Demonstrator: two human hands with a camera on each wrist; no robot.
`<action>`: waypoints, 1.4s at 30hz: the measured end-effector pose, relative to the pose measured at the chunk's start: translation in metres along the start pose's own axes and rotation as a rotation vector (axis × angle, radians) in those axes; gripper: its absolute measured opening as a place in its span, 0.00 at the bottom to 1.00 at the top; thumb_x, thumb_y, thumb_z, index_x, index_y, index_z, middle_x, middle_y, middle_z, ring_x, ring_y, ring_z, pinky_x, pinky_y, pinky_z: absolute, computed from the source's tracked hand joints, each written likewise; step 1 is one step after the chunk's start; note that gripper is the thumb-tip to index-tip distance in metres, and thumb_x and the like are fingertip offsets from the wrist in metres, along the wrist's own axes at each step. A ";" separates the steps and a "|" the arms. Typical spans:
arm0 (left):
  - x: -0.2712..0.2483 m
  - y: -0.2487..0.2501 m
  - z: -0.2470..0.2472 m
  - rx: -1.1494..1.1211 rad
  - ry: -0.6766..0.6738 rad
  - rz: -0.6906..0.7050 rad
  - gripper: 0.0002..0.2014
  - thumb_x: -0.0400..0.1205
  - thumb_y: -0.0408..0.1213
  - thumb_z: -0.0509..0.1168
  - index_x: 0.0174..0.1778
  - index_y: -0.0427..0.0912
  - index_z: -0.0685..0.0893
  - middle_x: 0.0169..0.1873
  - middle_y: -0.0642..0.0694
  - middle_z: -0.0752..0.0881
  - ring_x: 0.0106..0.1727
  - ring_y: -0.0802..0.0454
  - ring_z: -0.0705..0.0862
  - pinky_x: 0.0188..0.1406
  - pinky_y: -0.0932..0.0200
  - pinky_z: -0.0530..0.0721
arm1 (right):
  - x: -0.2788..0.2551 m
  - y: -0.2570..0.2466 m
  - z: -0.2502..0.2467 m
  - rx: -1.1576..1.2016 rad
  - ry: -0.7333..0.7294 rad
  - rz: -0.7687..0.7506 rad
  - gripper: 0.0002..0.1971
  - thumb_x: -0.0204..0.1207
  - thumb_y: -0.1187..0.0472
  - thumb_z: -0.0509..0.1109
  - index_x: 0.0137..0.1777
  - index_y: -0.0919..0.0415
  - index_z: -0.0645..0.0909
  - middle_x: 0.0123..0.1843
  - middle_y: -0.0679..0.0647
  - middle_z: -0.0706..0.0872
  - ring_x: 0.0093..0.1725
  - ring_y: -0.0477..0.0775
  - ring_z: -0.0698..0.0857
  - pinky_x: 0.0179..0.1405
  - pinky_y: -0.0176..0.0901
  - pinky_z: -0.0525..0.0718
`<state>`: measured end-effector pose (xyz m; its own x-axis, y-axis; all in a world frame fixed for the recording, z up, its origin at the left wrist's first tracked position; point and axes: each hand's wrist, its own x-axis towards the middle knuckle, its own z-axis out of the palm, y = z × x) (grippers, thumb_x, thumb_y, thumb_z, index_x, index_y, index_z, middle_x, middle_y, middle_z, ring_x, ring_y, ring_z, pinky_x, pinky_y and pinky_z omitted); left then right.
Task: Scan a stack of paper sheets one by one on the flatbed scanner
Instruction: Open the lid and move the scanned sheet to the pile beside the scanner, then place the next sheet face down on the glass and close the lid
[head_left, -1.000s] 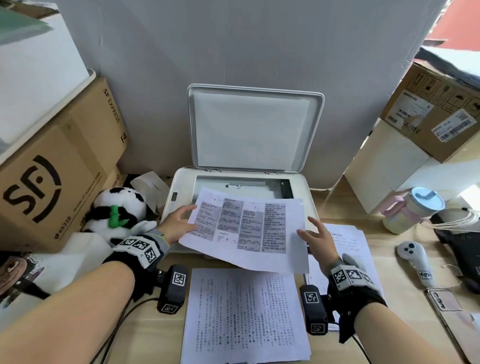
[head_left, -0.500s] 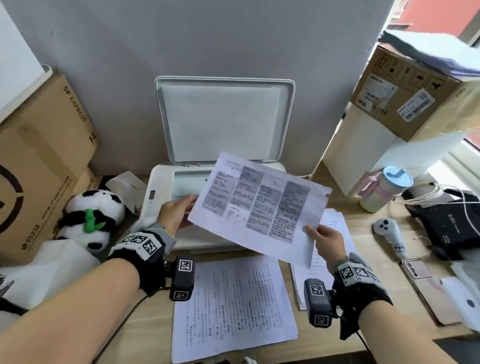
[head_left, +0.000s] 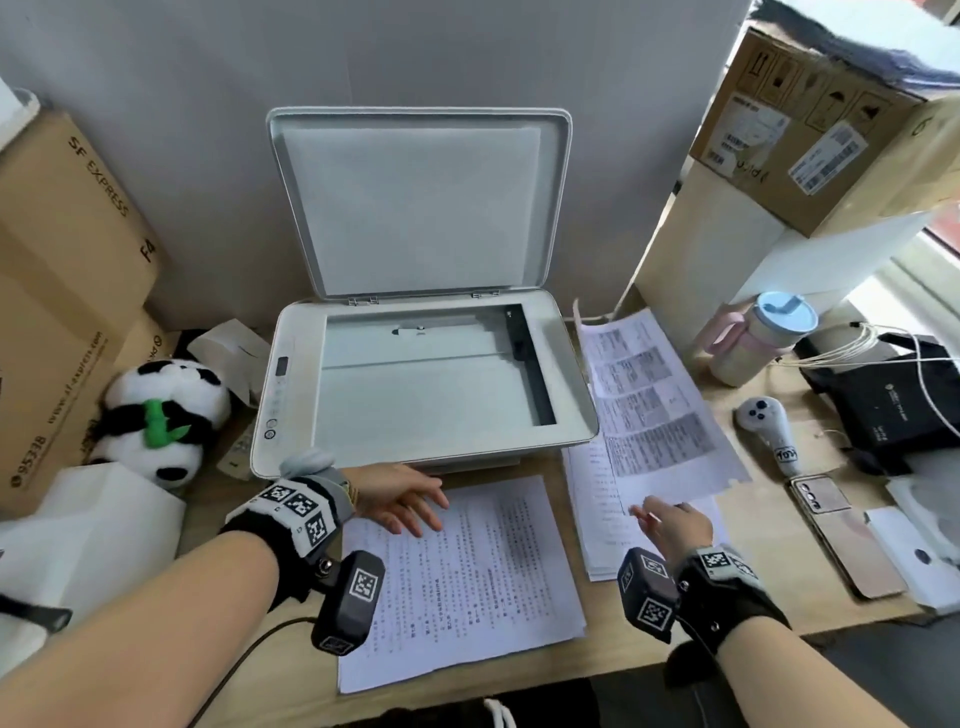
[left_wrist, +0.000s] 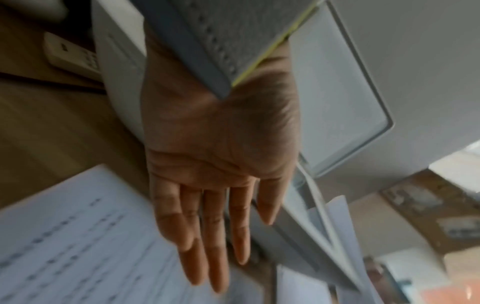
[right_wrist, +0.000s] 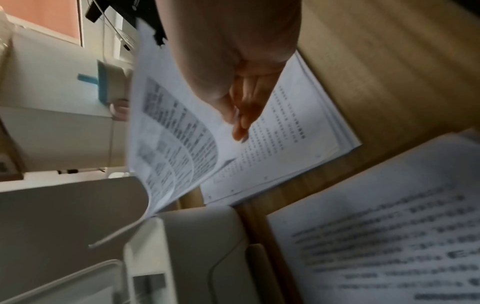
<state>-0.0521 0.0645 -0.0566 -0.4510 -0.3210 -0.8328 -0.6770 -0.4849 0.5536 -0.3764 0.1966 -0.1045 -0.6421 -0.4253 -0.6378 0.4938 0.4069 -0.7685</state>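
left hand (head_left: 400, 499) flat, fingers straight, over unscanned stack (head_left: 462, 582) on tabletop (head_left: 769, 587); scanner (head_left: 426, 384) lid raised, glass bare; right hand (head_left: 672, 527) pinching printed sheet (head_left: 654, 405) by near edge above right-side pile (head_left: 597, 525).

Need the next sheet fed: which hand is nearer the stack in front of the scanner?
Left. The left hand lies open at the top edge of the front stack; the right hand is off to its right, pinching the table-printed sheet.
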 end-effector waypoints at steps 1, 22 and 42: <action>0.003 -0.007 0.002 0.037 0.006 -0.023 0.14 0.86 0.47 0.55 0.53 0.43 0.82 0.44 0.46 0.89 0.34 0.55 0.87 0.28 0.69 0.81 | 0.006 0.006 -0.003 -0.044 0.007 0.017 0.12 0.79 0.74 0.62 0.35 0.64 0.68 0.39 0.64 0.79 0.31 0.55 0.86 0.26 0.36 0.84; 0.047 -0.084 -0.007 -0.278 0.545 -0.154 0.10 0.85 0.33 0.56 0.40 0.38 0.79 0.32 0.43 0.76 0.29 0.50 0.72 0.27 0.64 0.64 | 0.010 0.046 -0.004 -0.703 -0.035 0.248 0.13 0.78 0.64 0.66 0.32 0.68 0.75 0.18 0.58 0.78 0.19 0.53 0.73 0.15 0.31 0.66; 0.038 -0.120 -0.010 -0.176 0.672 -0.262 0.18 0.83 0.33 0.62 0.65 0.25 0.79 0.65 0.30 0.81 0.67 0.35 0.80 0.45 0.58 0.81 | -0.018 0.055 0.083 -1.263 -0.249 -0.157 0.16 0.81 0.60 0.61 0.65 0.65 0.80 0.65 0.63 0.82 0.62 0.64 0.81 0.60 0.48 0.79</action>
<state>0.0176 0.1026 -0.1542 0.2043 -0.5781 -0.7900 -0.5852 -0.7190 0.3748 -0.2888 0.1601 -0.1397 -0.4495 -0.6200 -0.6430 -0.5552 0.7579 -0.3426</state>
